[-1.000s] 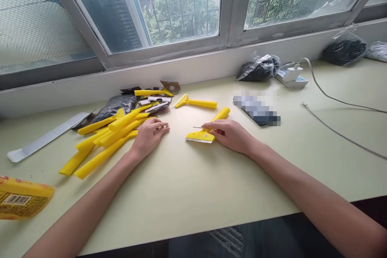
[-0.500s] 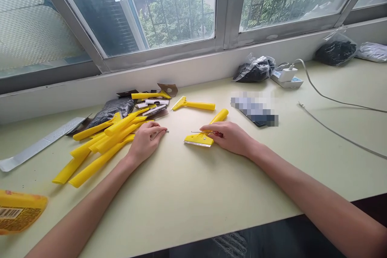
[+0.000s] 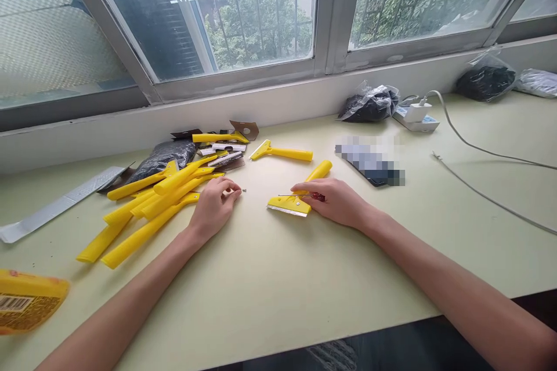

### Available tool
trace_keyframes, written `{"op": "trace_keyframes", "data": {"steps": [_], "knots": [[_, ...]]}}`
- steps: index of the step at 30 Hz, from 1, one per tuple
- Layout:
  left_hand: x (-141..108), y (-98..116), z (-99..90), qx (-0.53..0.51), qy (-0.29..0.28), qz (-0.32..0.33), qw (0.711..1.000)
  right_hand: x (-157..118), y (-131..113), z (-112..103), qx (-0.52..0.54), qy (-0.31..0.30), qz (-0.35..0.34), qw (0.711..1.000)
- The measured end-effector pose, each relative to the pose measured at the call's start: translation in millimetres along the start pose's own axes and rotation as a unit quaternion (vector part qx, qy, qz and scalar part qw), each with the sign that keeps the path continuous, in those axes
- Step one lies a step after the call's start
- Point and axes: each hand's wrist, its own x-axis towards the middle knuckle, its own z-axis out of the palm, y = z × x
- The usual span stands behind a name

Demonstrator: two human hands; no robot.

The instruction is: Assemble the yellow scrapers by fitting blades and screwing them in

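Observation:
My left hand [image 3: 216, 203] is closed in a pinch, with a tiny metal screw [image 3: 244, 190] at its fingertips. My right hand [image 3: 337, 200] is closed round a screwdriver with a dark red handle [image 3: 319, 197]; its thin shaft points left. The same hand also holds a yellow scraper [image 3: 285, 203], its blade edge facing me and its handle slanting up behind the fingers. Another yellow scraper [image 3: 289, 154] lies just beyond, between the hands. Beside my left hand is a pile of yellow scrapers [image 3: 152, 206], their handles pointing mostly towards the near left.
Behind the pile lie a dark plastic bag [image 3: 165, 156] and brown card pieces [image 3: 244, 130]. A silver strip [image 3: 65, 203] and a yellow packet [image 3: 30, 301] are at left. To the right are a phone [image 3: 369, 165], a bagged black bundle [image 3: 369, 103], a power strip [image 3: 416, 119] and cables [image 3: 491, 200].
The view has shifted slightly. My left fingers have curled a little, and the screw now sticks out at their tips. My right hand keeps its hold on the scraper and screwdriver.

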Motion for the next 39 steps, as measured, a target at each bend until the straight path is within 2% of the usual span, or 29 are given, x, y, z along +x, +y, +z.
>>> {"op": "trace_keyframes", "data": {"steps": [3,7,9,13,20,27,35,39], "knots": [[-10,24,5.9,-0.024,0.041,0.064,0.997,0,-2,1,0.005,0.003,-0.017,1.000],[-24,54,16.3,-0.076,-0.010,0.123,0.989,0,-9,5,0.015,0.011,-0.051,0.999],[-27,60,18.7,-0.082,-0.020,0.121,0.989,-1,-12,6,0.018,0.012,-0.062,0.998],[-26,58,16.8,-0.113,-0.025,0.082,0.990,-2,-15,8,0.022,0.006,-0.069,0.997],[-27,58,13.9,-0.164,-0.068,0.045,0.983,-4,-13,12,0.039,-0.007,-0.045,0.998],[-28,57,11.2,-0.121,-0.062,0.119,0.984,-4,-14,12,0.057,-0.005,-0.042,0.997],[-28,58,5.3,-0.056,-0.095,0.230,0.967,-3,-14,12,0.091,0.040,-0.056,0.993],[-29,54,12.7,-0.083,-0.090,0.209,0.970,-3,-17,13,0.111,0.053,-0.057,0.991]]}}
